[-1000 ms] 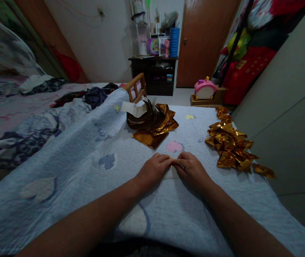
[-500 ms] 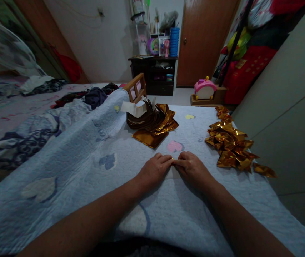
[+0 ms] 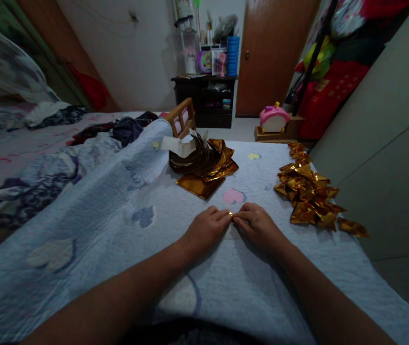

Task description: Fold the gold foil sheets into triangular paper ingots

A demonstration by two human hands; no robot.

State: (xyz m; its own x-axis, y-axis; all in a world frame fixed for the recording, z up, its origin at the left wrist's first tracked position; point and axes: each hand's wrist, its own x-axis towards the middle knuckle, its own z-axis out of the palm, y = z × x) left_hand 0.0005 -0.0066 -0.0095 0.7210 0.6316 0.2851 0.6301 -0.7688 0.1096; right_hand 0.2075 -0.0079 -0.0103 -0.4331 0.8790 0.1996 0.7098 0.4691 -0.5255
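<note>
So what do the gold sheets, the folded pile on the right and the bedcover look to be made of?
Sheets: likely thin metallic foil paper, glossy gold; they glint, and one curled sheet shows a white back.
Pile: apparently the same foil, creased into sharp, shiny facets.
Bedcover: soft quilted fabric, matt pale blue, with a stitched, puckered texture and heart patches.
The piece between the left hand and right hand is mostly hidden.

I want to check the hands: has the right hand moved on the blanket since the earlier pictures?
No. The right hand sits just below the pink heart patch, fingertips meeting the left hand on the gold paper, as before.
</note>
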